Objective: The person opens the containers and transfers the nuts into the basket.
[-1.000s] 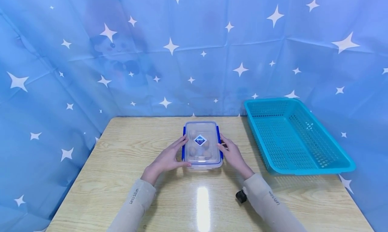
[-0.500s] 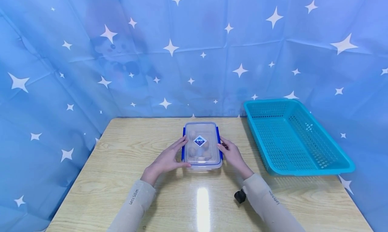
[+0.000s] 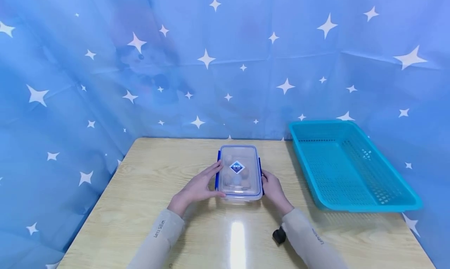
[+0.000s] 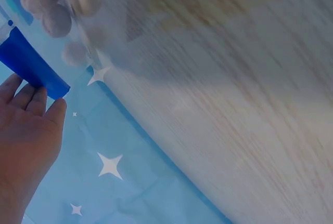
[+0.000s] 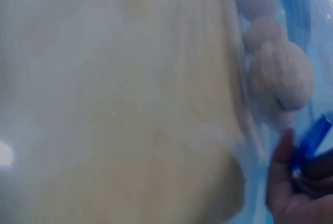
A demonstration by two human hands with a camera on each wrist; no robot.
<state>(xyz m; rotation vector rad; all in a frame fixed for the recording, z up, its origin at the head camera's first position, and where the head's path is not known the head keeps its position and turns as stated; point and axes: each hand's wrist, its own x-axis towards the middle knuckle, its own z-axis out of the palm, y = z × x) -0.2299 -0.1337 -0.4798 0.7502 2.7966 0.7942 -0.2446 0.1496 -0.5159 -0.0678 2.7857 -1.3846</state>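
A clear food container (image 3: 242, 154) with a blue-edged lid and a diamond-shaped label stands in the middle of the table. Several round, pale brown lumps (image 5: 281, 73) lie inside it. My left hand (image 3: 198, 187) holds its near left corner, thumb at the front edge and fingers along the left side. In the left wrist view those fingertips meet a blue latch (image 4: 34, 60). On the other side my right hand (image 3: 273, 187) has its fingers bent at the container's right edge. The right wrist view shows thumb and fingers about the right blue latch (image 5: 312, 141), which slants outward.
A turquoise perforated basket (image 3: 318, 198) stands on the right of the wooden table (image 3: 154, 163). Behind the table hangs a blue curtain (image 3: 242, 34) with white stars. A small black device (image 3: 279, 236) sits at the right wrist.
My right thumb has slid off the lid's top down to its right side, and the right latch now sits lower and farther out. The left hand keeps its hold. The head view has shifted slightly.
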